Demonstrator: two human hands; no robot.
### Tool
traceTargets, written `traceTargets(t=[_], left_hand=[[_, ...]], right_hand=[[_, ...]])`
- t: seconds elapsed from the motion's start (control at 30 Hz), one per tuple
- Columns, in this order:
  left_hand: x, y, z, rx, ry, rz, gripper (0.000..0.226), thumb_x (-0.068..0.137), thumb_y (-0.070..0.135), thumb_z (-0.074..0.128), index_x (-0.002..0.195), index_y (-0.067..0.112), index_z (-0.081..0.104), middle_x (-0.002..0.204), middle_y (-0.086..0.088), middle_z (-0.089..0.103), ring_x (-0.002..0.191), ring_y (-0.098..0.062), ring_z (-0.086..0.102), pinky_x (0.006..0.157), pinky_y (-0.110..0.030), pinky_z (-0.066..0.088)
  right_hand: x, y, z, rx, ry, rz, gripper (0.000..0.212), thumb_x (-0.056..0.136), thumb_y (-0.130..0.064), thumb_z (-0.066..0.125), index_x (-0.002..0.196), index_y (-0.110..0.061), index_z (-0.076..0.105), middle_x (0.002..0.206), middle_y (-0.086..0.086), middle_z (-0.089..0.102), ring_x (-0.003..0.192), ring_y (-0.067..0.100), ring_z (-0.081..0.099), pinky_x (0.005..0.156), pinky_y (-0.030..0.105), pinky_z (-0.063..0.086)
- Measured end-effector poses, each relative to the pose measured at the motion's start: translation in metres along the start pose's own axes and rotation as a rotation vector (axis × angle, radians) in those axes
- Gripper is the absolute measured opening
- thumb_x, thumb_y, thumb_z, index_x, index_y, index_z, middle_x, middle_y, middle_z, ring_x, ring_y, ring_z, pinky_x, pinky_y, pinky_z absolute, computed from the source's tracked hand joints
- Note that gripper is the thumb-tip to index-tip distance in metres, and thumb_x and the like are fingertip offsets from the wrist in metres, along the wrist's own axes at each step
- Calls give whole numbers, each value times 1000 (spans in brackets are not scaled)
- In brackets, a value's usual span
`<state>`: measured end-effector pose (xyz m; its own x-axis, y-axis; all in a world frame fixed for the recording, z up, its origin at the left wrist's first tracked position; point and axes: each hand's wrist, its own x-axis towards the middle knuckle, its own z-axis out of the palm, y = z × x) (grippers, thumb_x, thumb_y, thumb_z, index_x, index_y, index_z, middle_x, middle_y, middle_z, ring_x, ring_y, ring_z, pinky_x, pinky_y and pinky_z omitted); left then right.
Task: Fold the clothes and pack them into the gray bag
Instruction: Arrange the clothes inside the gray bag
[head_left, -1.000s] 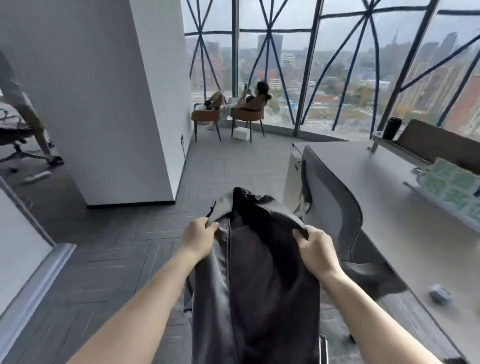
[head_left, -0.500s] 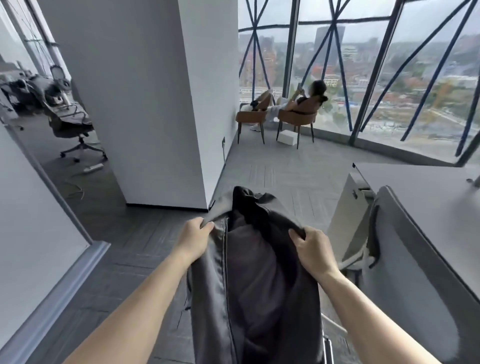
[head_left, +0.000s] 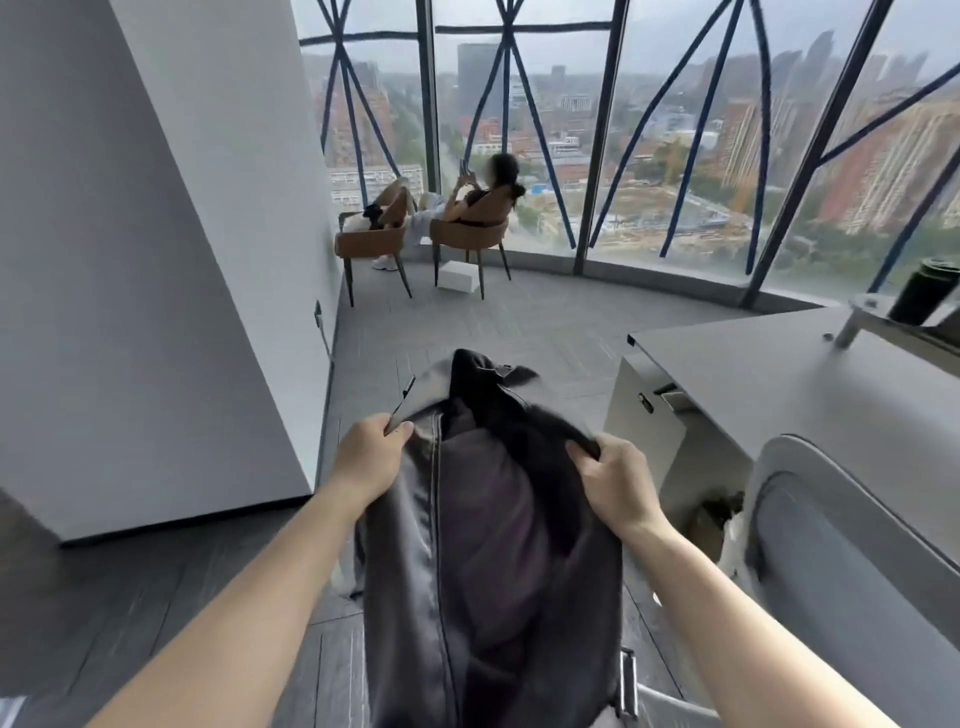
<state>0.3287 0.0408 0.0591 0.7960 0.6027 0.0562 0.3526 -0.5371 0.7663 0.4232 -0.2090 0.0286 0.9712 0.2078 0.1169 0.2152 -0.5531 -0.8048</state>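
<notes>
Gray bag (head_left: 415, 597) edges are pinched by left hand (head_left: 366, 460) and right hand (head_left: 615, 480); pull evenly, keeping dark clothes (head_left: 498, 519) inside.

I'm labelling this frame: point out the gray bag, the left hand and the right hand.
gray bag (head_left: 415, 597): head view, left side panel beside the zipper.
left hand (head_left: 369, 457): head view, back of the hand.
right hand (head_left: 618, 483): head view, back of the hand.
</notes>
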Motion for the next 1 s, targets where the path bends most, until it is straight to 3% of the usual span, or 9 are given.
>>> traceTargets(t=[0.1, 0.27, 0.37, 0.5, 0.6, 0.73, 0.8, 0.93, 1.0], left_hand=[[68, 12, 16, -2, -38, 38, 44, 95, 22, 57, 58, 14, 33, 56, -2, 36, 57, -22, 35, 53, -34, 25], [177, 40, 53, 13, -52, 72, 48, 94, 19, 58, 58, 16, 27, 55, 0, 29, 52, -17, 28, 50, -32, 21], [240, 60, 75, 22, -54, 74, 48, 94, 19, 59, 58, 16, 28, 56, 0, 29, 52, -17, 28, 51, -33, 21], [319, 85, 102, 19, -38, 78, 47, 94, 19, 58, 58, 15, 30, 56, 1, 31, 52, -15, 29, 50, -30, 22], [380, 102, 125, 17, -44, 102, 42, 95, 18, 58, 59, 12, 36, 56, -1, 34, 53, -16, 32, 47, -24, 24], [470, 115, 158, -34, -83, 138, 43, 94, 18, 59, 58, 12, 36, 55, 0, 33, 53, -17, 31, 49, -26, 25], [515, 120, 177, -45, -118, 166, 45, 94, 19, 60, 57, 12, 35, 54, 1, 32, 53, -17, 31, 50, -32, 24], [604, 141, 217, -69, -222, 244, 47, 94, 18, 59, 56, 15, 32, 53, 3, 31, 51, -14, 30, 49, -30, 22], [648, 157, 236, -83, -283, 287, 45, 95, 17, 59, 57, 14, 35, 54, 2, 34, 51, -13, 30, 50, -29, 24]], right_hand=[[55, -1, 10, 26, 17, 9, 25, 93, -30, 62, 73, -16, 66, 69, -3, 69, 70, 17, 63, 64, 31, 46], [165, 9, 22, 45, 53, 7, 25, 92, -30, 62, 74, -14, 67, 69, -2, 69, 68, 16, 62, 60, 28, 42], [235, 16, 23, 55, 49, 20, 27, 93, -30, 62, 71, -15, 65, 65, -4, 67, 65, 14, 61, 55, 18, 40], [326, 16, 26, 49, 48, 13, 26, 93, -30, 62, 75, -13, 68, 67, -3, 69, 67, 15, 64, 62, 28, 46], [391, 19, 30, 43, 65, 9, 28, 93, -30, 61, 74, -12, 68, 66, -1, 70, 64, 14, 64, 54, 19, 42], [474, 34, 39, 12, 127, 43, 30, 92, -34, 61, 76, -10, 68, 66, 0, 71, 66, 18, 67, 62, 35, 50], [512, 39, 45, -14, 169, 65, 31, 92, -34, 61, 76, -8, 68, 67, 2, 71, 67, 19, 66, 62, 37, 49], [581, 42, 51, -57, 266, 116, 28, 92, -29, 62, 70, -13, 65, 60, -6, 64, 60, 15, 59, 51, 16, 37], [613, 44, 50, -62, 318, 137, 26, 93, -27, 61, 71, -13, 66, 61, -7, 64, 61, 13, 60, 50, 15, 39]])
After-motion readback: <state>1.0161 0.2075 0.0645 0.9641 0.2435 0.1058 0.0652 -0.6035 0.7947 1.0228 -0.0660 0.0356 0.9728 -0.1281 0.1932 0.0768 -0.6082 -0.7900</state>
